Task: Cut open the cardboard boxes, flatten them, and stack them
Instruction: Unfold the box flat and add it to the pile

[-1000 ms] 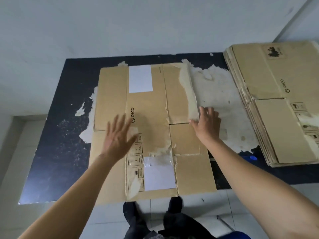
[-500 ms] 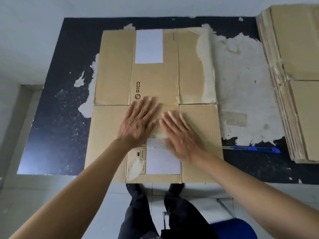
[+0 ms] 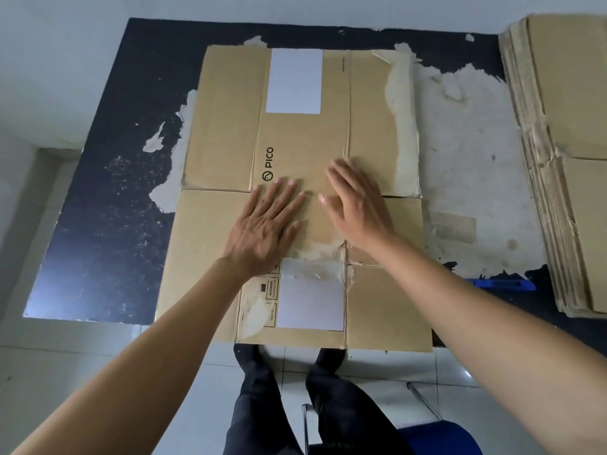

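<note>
Pressing down on flattened box (image 3: 223, 126) w/ left hand (image 3: 266, 224) & right hand (image 3: 356, 208), both palms-down side by side near the mid crease, fingers straight & spread, gripping nothing; prob. to squash folds & stop spring-back. Lying opened out across centre of table (image 3: 115, 208), near edge overhanging twd the legs (image 3: 262, 389). Off to the right, well clear of it, stack of flattened boxes (image 3: 574, 159), likely next stop for this one. Between box & stack, blue cutter (image 3: 502, 284), parked within reach. Dark top, coating badly peeled to pale patches. Pale wall (image 3: 65, 44) behind, light floor tiles (image 3: 82, 356) below, blue chair seat (image 3: 440, 435) at btm right.
</note>
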